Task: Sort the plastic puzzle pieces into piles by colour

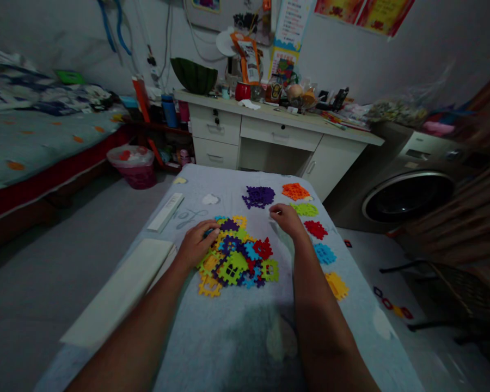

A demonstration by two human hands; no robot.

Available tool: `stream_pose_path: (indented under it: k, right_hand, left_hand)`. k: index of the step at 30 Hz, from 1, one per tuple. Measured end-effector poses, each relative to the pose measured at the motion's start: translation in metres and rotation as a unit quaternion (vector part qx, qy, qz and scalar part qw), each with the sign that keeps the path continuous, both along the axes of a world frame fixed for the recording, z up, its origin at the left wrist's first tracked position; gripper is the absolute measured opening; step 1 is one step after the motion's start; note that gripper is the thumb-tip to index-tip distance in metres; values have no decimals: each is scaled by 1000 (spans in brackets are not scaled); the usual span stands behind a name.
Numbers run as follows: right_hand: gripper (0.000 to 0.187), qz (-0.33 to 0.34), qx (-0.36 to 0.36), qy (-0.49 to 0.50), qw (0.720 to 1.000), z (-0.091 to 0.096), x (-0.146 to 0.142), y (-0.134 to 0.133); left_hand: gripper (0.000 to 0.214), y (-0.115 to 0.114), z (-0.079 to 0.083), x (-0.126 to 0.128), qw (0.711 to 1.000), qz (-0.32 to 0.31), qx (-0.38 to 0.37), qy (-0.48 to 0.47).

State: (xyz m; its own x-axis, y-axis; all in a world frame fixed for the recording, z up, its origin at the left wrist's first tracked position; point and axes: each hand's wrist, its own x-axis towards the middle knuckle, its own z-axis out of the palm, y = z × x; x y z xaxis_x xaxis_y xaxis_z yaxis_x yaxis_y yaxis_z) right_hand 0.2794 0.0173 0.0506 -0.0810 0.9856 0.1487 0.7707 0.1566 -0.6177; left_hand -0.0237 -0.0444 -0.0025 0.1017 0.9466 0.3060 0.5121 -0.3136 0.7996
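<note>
My left hand (200,239) rests at the left side of a mixed heap of toothed plastic building pieces (232,267). Its fingers are closed around a dark blue building piece (208,233), mostly covered by the hand. My right hand (288,219) hovers between the purple pile (259,197) and the lime green pile (304,209), fingers curled together; whatever they hold, if anything, is hidden. Along the right edge lie sorted piles of the same pieces: orange (295,191), red (316,229), light blue (324,253) and yellow (337,286).
A cloth-covered table (237,337) carries the pieces. On its left lie a long white box (122,294) and a smaller white strip (165,212). Beyond stand a cluttered white desk (216,130), a washing machine (408,174) and a pink bin (134,169). A chair (453,288) is at right.
</note>
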Motion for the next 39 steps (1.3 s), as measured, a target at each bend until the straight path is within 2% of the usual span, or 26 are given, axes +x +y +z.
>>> stream_pose_path:
  k: [2, 4, 7, 10, 14, 17, 23, 30, 35, 39]
  right_hand:
    - [17, 84, -20, -21, 996, 1, -22, -3]
    - [21, 135, -15, -56, 989, -3, -43, -5]
    - [37, 175, 5, -104, 979, -13, -66, -9]
    - [46, 180, -7, -135, 974, -21, -76, -11]
    - [48, 151, -13, -138, 979, -25, -78, -10]
    - [51, 115, -3, -93, 989, -25, -75, -8]
    - [35, 51, 2, 29, 998, -27, -65, -3]
    - [29, 19, 5, 118, 993, -29, -48, 4]
    - [30, -53, 23, 162, 985, -23, -27, 8]
    - [34, -106, 20, 228, 968, -21, -12, 8]
  left_hand:
    - [38, -1, 2, 1, 1000, 0, 0, 0]
    - [38, -2, 3, 1, 1000, 0, 0, 1]
    - [38, -2, 4, 1, 1000, 2, 4, 5]
    - [38, -2, 4, 1, 1000, 1, 7, 8]
    - [38, -1, 2, 0, 1000, -3, 8, 8]
    - [37, 0, 0, -1, 1000, -8, 9, 9]
    - [36, 0, 0, 0, 1000, -7, 17, 9]
    - [37, 0, -1, -1, 1000, -9, 11, 13]
    - [37, 0, -2, -1, 1000, -3, 11, 8]
    - [37, 0, 0, 0, 1000, 2, 13, 5]
